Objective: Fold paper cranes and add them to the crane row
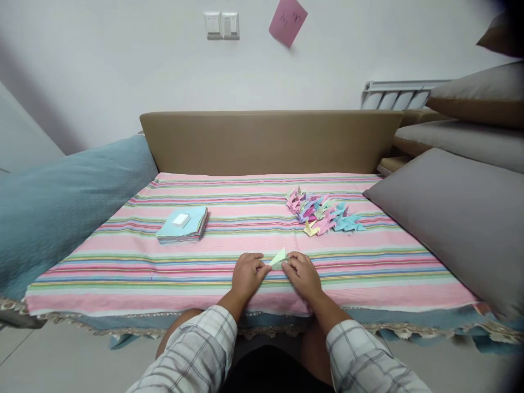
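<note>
A small pale green folded paper rests on the striped cloth near its front edge. My left hand pinches the paper's left side with curled fingers. My right hand pinches its right side, fingertips pressed together on it. A stack of coloured paper squares with a small white object on top lies to the left, beyond my left hand. A pile of several folded paper figures in pink, blue, yellow and purple lies to the far right of my hands.
A tan sofa backrest runs along the far side. A blue blanket is heaped at the left. Grey cushions are stacked at the right. Light switches and a pink note are on the wall.
</note>
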The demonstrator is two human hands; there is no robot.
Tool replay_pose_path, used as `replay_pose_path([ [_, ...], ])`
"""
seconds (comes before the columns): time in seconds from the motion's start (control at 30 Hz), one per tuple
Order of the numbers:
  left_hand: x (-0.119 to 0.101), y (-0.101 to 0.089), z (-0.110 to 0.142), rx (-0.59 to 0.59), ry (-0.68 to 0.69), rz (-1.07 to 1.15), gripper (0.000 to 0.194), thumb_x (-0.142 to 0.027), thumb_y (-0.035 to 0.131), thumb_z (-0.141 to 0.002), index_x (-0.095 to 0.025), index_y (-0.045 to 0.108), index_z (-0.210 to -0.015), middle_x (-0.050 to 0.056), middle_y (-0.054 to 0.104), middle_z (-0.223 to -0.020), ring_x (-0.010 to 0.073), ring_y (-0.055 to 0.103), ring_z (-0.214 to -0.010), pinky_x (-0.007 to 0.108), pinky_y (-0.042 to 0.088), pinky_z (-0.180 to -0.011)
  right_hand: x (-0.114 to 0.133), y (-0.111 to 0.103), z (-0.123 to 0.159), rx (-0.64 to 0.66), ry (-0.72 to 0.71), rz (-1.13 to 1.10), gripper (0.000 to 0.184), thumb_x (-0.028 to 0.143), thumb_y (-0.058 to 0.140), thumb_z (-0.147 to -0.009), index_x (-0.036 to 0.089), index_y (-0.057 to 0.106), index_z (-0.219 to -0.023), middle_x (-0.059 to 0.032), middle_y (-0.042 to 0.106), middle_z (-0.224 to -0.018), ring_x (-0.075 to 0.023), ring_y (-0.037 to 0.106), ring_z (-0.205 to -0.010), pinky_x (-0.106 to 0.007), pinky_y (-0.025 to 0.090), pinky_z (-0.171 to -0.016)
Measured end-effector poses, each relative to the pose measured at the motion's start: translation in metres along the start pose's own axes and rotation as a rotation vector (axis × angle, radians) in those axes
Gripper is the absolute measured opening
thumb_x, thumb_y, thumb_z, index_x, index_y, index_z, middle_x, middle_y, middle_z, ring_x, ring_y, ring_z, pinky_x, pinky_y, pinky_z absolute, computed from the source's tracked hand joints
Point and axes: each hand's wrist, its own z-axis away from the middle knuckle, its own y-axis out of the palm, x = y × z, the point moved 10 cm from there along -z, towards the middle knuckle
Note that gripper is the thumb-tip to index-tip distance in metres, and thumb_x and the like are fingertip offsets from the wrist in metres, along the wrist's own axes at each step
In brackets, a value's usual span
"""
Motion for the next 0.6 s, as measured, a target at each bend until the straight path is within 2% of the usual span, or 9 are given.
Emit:
replay_pose_path([
  [0.2, 0.0043, 0.0009, -0.0012, -0.018, -0.069, -0.05, 0.022, -0.035, 0.061, -0.077, -0.021, 0.065, -0.062, 0.005, 0.068, -0.099, 0.0212, 0.056, -0.096, 0.039, 0.041, -0.087, -0.0082, 0.0058, -0.0045, -0.039, 0.145, 0.031, 0.031, 0.041, 0.049, -0.084, 0.022, 0.06, -0.063, -0.0022, 0.06, -0.101, -0.0191, 0.052, -0.092, -0.033, 0.039, -0.081],
  [0.43, 0.003, 0.0008, -0.0033, -0.017, -0.115, -0.083, 0.019, -0.031, 0.065, -0.073, -0.02, 0.06, -0.058, 0.005, 0.068, -0.097, 0.0219, 0.056, -0.096, 0.038, 0.041, -0.086, -0.0073, 0.0057, -0.0072, -0.075, 0.171, 0.091, 0.03, 0.038, 0.054, -0.08, 0.021, 0.055, -0.056, -0.0026, 0.061, -0.095, -0.0183, 0.051, -0.087, -0.03, 0.036, -0.076],
  [0.6, 0.0007, -0.0003, -0.0019, -0.019, -0.096, -0.092, 0.008, -0.028, 0.066, -0.073, -0.021, 0.064, -0.073, 0.003, 0.066, -0.102, 0.0206, 0.056, -0.096, 0.036, 0.041, -0.087, -0.0069, 0.0061, -0.008, -0.083, 0.17, 0.115, 0.028, 0.035, 0.057, -0.078, 0.02, 0.051, -0.056, -0.002, 0.06, -0.091, -0.0174, 0.05, -0.086, -0.028, 0.035, -0.074],
])
